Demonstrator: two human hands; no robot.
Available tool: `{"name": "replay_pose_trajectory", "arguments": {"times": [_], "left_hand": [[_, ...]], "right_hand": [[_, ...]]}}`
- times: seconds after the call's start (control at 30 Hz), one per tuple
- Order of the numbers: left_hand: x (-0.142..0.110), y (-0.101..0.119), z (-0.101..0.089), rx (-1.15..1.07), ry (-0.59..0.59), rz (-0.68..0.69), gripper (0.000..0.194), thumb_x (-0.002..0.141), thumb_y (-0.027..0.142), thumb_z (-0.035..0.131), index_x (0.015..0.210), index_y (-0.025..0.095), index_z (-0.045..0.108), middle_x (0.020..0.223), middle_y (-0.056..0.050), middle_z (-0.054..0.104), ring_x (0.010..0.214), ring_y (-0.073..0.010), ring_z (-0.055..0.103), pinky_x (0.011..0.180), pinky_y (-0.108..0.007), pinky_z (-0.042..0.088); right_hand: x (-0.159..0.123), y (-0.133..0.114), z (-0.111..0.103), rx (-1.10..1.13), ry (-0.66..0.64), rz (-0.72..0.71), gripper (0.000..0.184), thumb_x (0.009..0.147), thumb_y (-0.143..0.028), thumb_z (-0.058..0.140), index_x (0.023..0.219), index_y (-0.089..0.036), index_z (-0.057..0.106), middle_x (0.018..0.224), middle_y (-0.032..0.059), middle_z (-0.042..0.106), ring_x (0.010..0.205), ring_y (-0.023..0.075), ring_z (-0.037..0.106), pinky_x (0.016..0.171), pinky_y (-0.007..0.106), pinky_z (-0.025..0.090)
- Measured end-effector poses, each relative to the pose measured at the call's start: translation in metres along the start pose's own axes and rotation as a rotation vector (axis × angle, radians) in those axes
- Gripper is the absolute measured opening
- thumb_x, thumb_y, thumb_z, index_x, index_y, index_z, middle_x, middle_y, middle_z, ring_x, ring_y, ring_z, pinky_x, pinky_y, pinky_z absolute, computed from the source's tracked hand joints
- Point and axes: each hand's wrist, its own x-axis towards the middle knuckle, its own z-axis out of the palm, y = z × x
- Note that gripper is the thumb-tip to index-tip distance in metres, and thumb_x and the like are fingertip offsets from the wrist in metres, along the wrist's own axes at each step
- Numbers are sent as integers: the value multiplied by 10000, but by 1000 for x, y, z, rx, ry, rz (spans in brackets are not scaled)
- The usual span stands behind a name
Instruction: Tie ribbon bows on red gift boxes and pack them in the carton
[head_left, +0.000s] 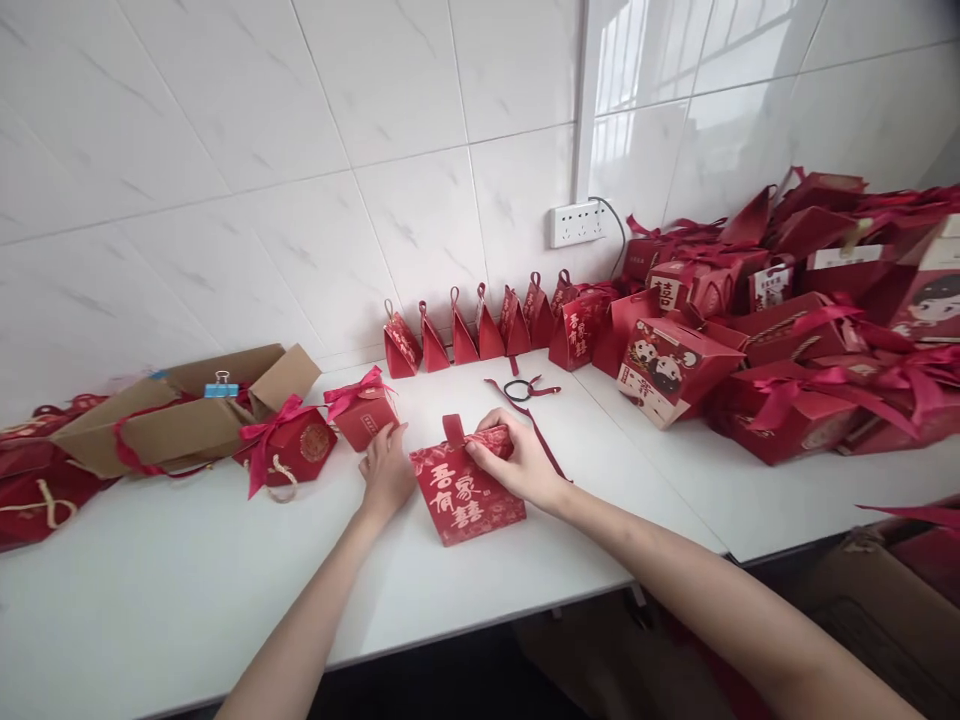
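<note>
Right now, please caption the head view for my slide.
At a white table, the right hand holds a red lettered box, the left hand beside a bow-tied box.

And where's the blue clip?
In the head view's left part, the blue clip sits on the open cardboard box, left of a ribboned red box.

We see a white desk [225, 590]. Along its back stands a row of small red boxes [464, 343] topped with loops. On the left sit an open cardboard box [202, 418] and two bow-tied red boxes [306, 448]. A black ring [505, 386] and a dark red strap [545, 442] lie mid-desk. To the right, we find larger red boxes [795, 340] heaped together, many with bright pink-red ribbons.
</note>
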Motion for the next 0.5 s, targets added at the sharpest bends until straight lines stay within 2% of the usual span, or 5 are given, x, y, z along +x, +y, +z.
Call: {"name": "replay_pose_trajectory", "arguments": {"times": [0.13, 0.27, 0.4, 0.47, 0.5], "left_hand": [[5, -5, -2, -237, 111, -216, 462, 727, 237, 574, 1172, 136, 502, 1364, -199, 399, 1319, -387, 295, 1076, -593, 178], [-3, -1, -4, -413, 104, -136, 310, 824, 337, 418, 1050, 174, 552, 1219, -131, 552, 1190, -275, 486, 1014, -456, 381], [-4, 32, -29, -776, 21, 180, 446, 843, 493, 286, 889, 166, 586, 1031, -114, 631, 1023, -229, 589, 856, -363, 496], [-1, 55, -49, -922, -165, 460, 487, 811, 546, 338, 924, 151, 599, 988, -122, 639, 961, -238, 606, 815, -365, 499], [1, 66, -59, -880, -289, 568, 465, 787, 541, 417, 951, 150, 609, 988, -115, 642, 950, -237, 608, 825, -359, 490]], "right_hand": [[-3, -2, 1, -2, 19, 38, 208, 820, -382, 566, 769, -212, 458, 716, -10, 557, 648, 142, 537, 604, 262, 445], [-3, -1, 2, -9, 22, 38, 221, 818, -393, 567, 762, -216, 447, 703, -11, 561, 641, 146, 538, 597, 267, 446], [-2, 1, 0, -25, 22, 40, 237, 816, -407, 568, 752, -217, 442, 689, -22, 547, 600, 134, 525, 561, 256, 432], [-1, 2, -1, -49, 20, 27, 231, 817, -401, 568, 750, -216, 447, 700, -22, 546, 601, 130, 522, 567, 251, 433], [-1, 2, -1, -60, 20, 19, 227, 817, -397, 568, 750, -216, 448, 705, -22, 546, 604, 128, 520, 572, 250, 434]]}}
